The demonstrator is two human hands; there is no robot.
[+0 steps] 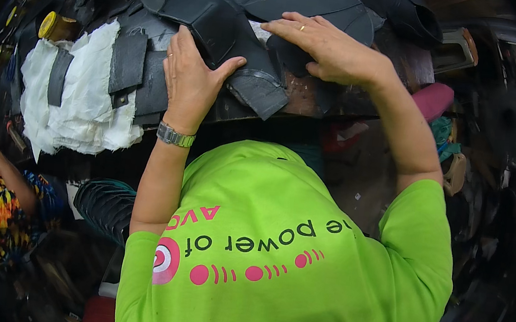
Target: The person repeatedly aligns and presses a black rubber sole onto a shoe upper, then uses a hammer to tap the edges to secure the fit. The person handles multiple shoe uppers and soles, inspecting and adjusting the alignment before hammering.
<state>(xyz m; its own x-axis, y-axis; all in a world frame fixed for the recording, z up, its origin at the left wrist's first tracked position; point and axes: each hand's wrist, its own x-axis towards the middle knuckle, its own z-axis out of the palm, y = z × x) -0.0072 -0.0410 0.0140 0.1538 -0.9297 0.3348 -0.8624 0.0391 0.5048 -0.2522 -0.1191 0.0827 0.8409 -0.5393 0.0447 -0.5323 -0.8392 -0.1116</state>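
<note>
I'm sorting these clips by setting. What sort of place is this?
Probably a small craft workshop, perhaps for leather or shoe parts. Both hands, left hand and right hand, press dark cut pieces on a cluttered wooden bench, beside white cloth; another person sits nearby.

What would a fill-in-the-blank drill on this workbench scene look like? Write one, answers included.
The left hand wears a metal ____ at the wrist.
Both hands press on ____ coloured leather pieces.
The right hand has a ring on one ____.
Left of the hands lies a white ____.

Answers: watch; dark; finger; cloth
</note>
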